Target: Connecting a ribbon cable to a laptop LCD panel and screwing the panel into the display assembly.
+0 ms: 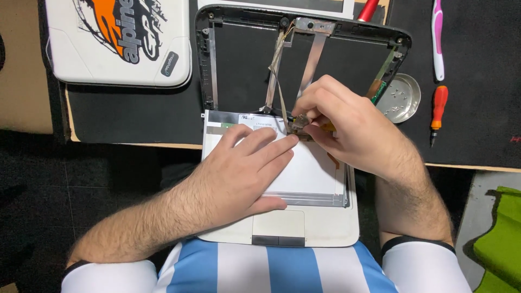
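Observation:
A detached flat screen panel (304,173) lies face down over a white laptop base (325,225) in front of me. My left hand (244,171) rests flat on the panel, fingers spread, pressing it down. At the panel's top edge, my right hand (342,122) pinches a small cable connector (299,126). A thin cable (278,70) runs from there up into the black open lid shell (244,59), which lies flat on the desk beyond.
A white laptop sleeve (116,40) with an orange and black print lies at the top left. A small metal dish (402,97) of screws, an orange screwdriver (438,108) and a pink-and-white tool (437,38) sit at the right. Green cloth (502,239) is at the lower right.

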